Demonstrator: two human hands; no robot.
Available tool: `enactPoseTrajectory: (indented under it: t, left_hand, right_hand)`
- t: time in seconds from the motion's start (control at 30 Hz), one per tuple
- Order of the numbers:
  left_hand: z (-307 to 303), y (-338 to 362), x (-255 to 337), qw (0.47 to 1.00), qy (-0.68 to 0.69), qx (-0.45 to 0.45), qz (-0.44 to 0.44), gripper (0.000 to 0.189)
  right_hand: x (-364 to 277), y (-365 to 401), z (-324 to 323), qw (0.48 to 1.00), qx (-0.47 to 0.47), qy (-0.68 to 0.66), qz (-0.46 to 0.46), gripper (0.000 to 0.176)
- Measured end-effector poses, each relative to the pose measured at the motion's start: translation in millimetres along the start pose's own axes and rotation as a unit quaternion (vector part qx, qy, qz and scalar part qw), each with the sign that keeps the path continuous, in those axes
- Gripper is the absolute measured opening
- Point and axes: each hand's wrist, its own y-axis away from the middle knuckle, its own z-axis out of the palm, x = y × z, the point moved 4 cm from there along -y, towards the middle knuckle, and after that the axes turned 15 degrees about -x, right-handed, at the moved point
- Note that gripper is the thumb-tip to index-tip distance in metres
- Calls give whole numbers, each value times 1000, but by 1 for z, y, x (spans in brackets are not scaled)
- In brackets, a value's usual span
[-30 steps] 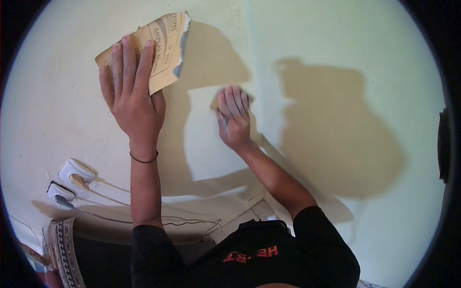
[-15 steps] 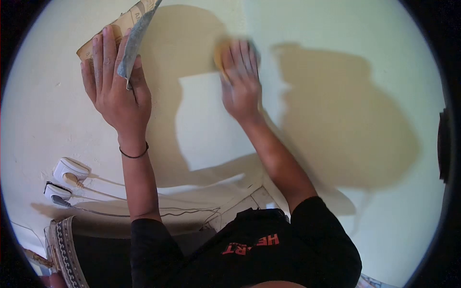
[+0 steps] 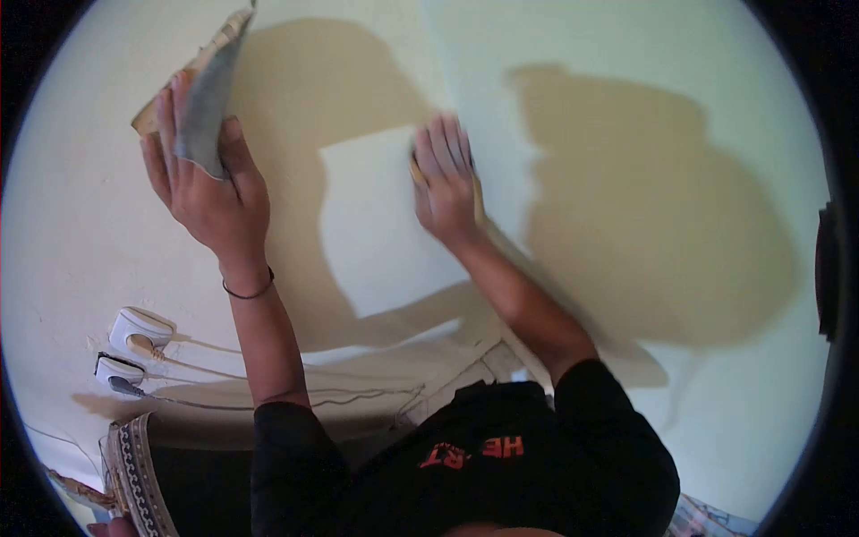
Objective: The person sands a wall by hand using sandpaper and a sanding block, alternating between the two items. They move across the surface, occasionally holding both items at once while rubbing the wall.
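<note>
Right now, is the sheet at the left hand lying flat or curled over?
Curled over: the sheet bends across the left hand, grey side over some fingers, tan side behind them.

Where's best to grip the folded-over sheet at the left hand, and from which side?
I'd probably pinch the sheet's grey flap near its top, coming from the upper right. The flap curls over the left hand's fingers, with its upper right edge exposed; the tan part shows behind them, and the thumb sits beside the lower end.
</note>
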Motion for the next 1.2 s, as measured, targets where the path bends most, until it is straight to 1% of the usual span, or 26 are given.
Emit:
enactPoseTrajectory:
  t: [0.1,0.13,0.17,0.2,0.23,0.27,0.33,0.4,0.43,0.5,0.53,0.6,0.63,0.7,0.77,0.8,0.87,0.9,0.93,0.97,1.03,1.07,1.1,1.13,1.17,1.2]
  left_hand:
    - [5,5,-9,999,16,-24,16,24]
    - [5,6,-13,999,15,-7,28,23]
    - [7,7,-14,999,12,10,40,22]
    - [8,5,-14,997,45,46,50,23]
    - [9,4,-11,997,55,34,52,23]
    - [8,5,-10,995,65,54,46,24]
    - [10,5,-13,992,73,85,57,27]
    - [8,4,-10,994,67,67,59,27]
    - [6,3,-8,995,58,51,63,27]
    - [9,2,-11,993,68,74,63,27]
    - [9,4,-12,990,82,92,63,28]
    - [9,5,-11,990,90,93,54,28]
    - [9,4,-11,990,95,96,42,28]
    - [7,5,-14,990,87,95,54,29]
    - [6,5,-17,990,79,92,68,30]
    - [6,5,-20,991,86,90,44,31]
    - [9,5,-17,991,101,84,20,32]
    - [10,6,-18,985,147,84,-8,33]
    - [11,7,-19,977,191,84,-36,33]
    - [12,7,-17,977,192,80,-35,33]
    - [10,7,-16,976,190,108,-9,35]
    - [8,7,-14,976,186,108,-9,35]
    - [6,6,-10,983,165,84,-4,36]
    - [5,5,-8,988,143,60,2,39]
    - [3,5,-12,989,135,60,0,39]
    - [4,4,-15,994,88,57,28,37]
  right_hand:
    - [-16,-81,-19,996,65,23,-61,40]
    - [-19,-92,-23,999,13,-28,-34,40]
    - [-11,-86,-18,999,6,-29,-11,40]
    - [-7,-81,-17,998,29,14,-51,41]
    - [-5,-73,-16,992,51,58,-96,43]
    - [-7,-42,-17,999,22,-28,-17,43]
    - [7,31,-9,1000,-3,17,19,44]
    - [31,133,13,993,-69,37,85,43]
    - [37,178,13,984,-125,18,124,45]
    - [38,249,17,950,-206,-13,234,42]
    - [30,271,26,949,-205,-14,238,42]
    - [30,297,33,906,-155,-74,387,40]
    - [27,294,42,906,-150,-71,389,40]
    - [10,264,58,871,-8,-133,473,43]
    - [-11,191,48,821,68,-256,506,44]
    - [-20,163,43,820,71,-252,509,44]
    - [-45,103,33,906,62,-311,280,36]
    - [-56,81,31,926,-4,-322,197,40]
    - [-68,55,20,962,-9,-235,136,46]
    - [-64,59,21,962,-9,-236,140,46]
    - [-49,73,33,993,-59,-85,64,52]
    - [-31,103,44,994,-15,-89,56,54]
    - [-16,136,47,994,-32,-62,79,51]
    - [-6,172,42,987,-62,-38,146,40]
    - [0,209,39,967,-50,-75,238,36]
    - [2,237,39,937,-38,-110,330,33]
